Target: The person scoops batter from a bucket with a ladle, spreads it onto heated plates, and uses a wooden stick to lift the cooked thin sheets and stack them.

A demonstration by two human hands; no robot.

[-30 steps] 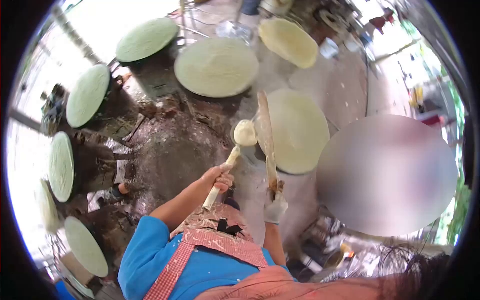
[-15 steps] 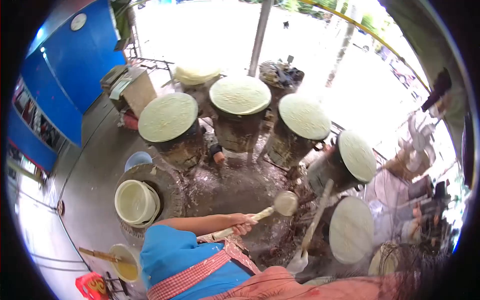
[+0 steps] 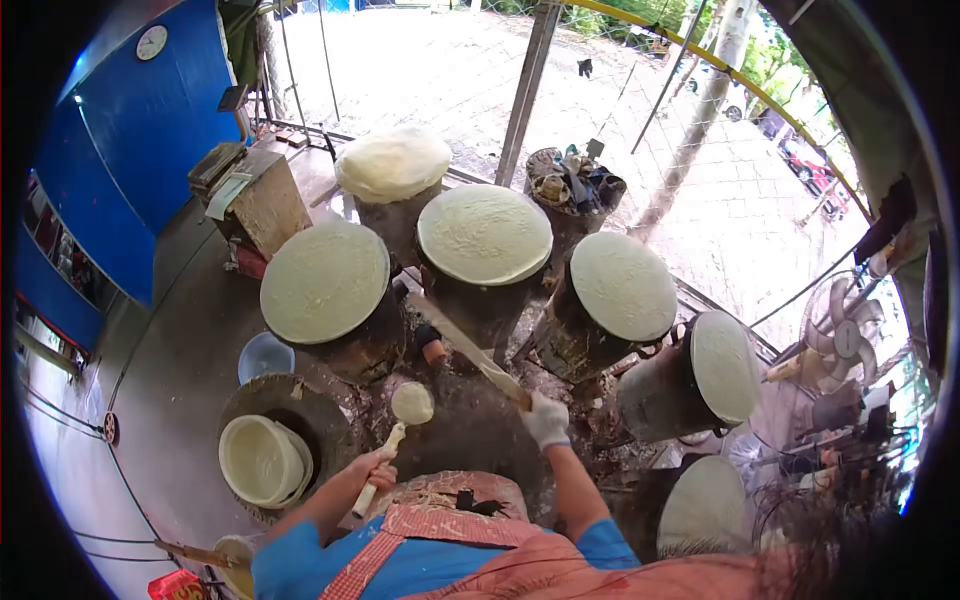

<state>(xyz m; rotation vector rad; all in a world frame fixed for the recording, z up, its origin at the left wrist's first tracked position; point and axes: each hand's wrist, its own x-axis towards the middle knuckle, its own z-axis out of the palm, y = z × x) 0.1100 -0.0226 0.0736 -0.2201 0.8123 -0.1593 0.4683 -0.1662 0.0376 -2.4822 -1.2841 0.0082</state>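
My left hand (image 3: 374, 471) grips the pale handle of a ladle (image 3: 411, 403); its round bowl, full of white batter, hangs over the dark ground. My right hand (image 3: 546, 419), in a white glove, holds a long flat wooden stick (image 3: 463, 347) that points up-left to the gap between two drums. Several dark drums ring me, each topped with a thin round pale sheet: one at the left (image 3: 325, 281), one in the middle (image 3: 484, 233), one to the right (image 3: 623, 285). I wear a blue shirt and a red checked apron.
A white bucket (image 3: 262, 460) sits inside a tyre at the lower left, a blue bowl (image 3: 265, 355) just above it. More drums stand at the right (image 3: 724, 365) and lower right (image 3: 703, 503). A wooden crate (image 3: 255, 198), a blue wall (image 3: 140, 120), a post (image 3: 530, 90) and a fan (image 3: 838, 332) surround the spot.
The view has swung further left. My gloved right hand now shows, with the stick pointing up-left instead of hanging at the right. The ladle has shifted left and lower.
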